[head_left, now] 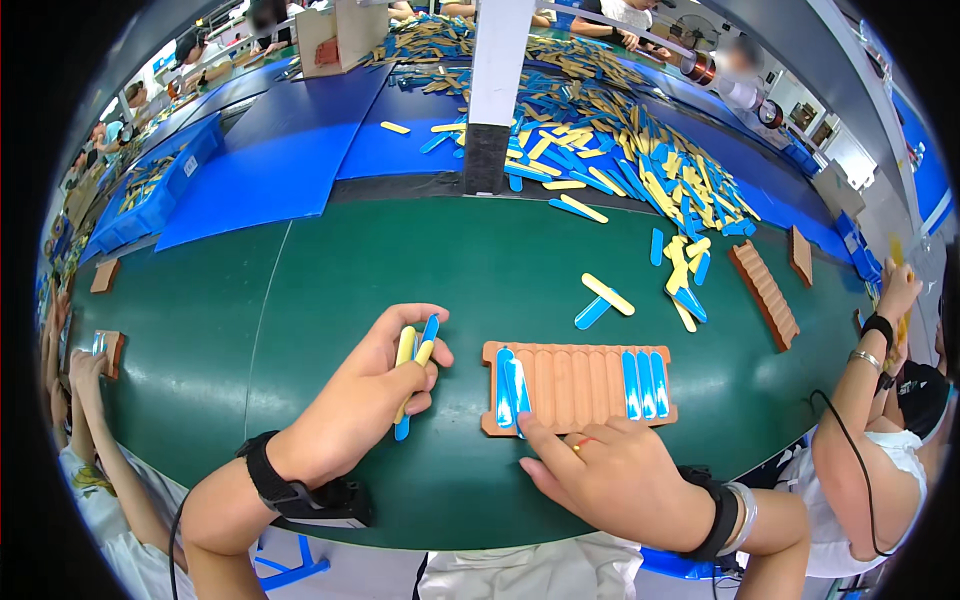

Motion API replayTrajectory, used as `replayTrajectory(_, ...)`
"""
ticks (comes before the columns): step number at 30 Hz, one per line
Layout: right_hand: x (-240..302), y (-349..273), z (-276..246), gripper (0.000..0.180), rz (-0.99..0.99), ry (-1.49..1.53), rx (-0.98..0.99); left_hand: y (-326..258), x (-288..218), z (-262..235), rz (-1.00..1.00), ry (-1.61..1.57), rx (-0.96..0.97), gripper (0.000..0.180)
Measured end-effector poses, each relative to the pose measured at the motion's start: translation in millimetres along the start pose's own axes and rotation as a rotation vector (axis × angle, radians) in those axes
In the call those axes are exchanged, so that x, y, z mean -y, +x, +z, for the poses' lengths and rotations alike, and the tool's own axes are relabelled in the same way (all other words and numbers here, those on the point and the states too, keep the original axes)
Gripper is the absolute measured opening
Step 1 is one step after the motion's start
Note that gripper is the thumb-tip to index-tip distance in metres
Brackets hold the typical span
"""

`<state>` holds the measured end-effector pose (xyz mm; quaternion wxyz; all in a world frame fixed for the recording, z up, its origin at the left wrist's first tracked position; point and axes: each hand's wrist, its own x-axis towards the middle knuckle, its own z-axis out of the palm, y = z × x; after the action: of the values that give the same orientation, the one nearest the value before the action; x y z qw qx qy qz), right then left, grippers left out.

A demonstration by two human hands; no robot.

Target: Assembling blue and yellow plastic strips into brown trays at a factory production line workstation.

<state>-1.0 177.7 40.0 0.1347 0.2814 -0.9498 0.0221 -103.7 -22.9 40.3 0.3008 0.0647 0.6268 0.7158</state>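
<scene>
My left hand (350, 400) is closed around a few small nail files (404, 347), some yellow and some blue, above the green table left of a grooved wooden tray (570, 385). Two blue nail files lie at the tray's left end; one of them, a slightly tilted blue file (517, 384), has its near end under the index fingertip of my right hand (630, 475). That hand grips nothing; its thumb is apart from the index finger. Three blue files (646, 385) fill grooves at the tray's right end. The grooves between are bare wood.
A yellow and a blue file (608, 294) lie crossed beyond the tray. A large heap of files (670, 170) spreads at the back right, around a white post (495, 80). More grooved trays (765, 295) lie to the right. A blue crate (150, 190) stands far left. Co-workers sit on both sides.
</scene>
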Motion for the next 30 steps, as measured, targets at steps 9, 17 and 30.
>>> replayTrajectory(9,-1.2,15.0,0.9,0.024,0.168,0.037,0.045,-9.0,-13.3,6.1,-0.116,0.104,0.2,0.025)
replayTrajectory(17,-17.0,42.7,-5.5,0.022,0.416,0.868,-0.057,-16.2,-6.9,8.1,-0.092,0.122,0.401,0.019)
replayTrajectory(30,-58.1,37.8,-43.1,0.016,0.813,1.37,0.186,-12.2,-12.7,10.0,-0.16,0.194,0.219,0.023)
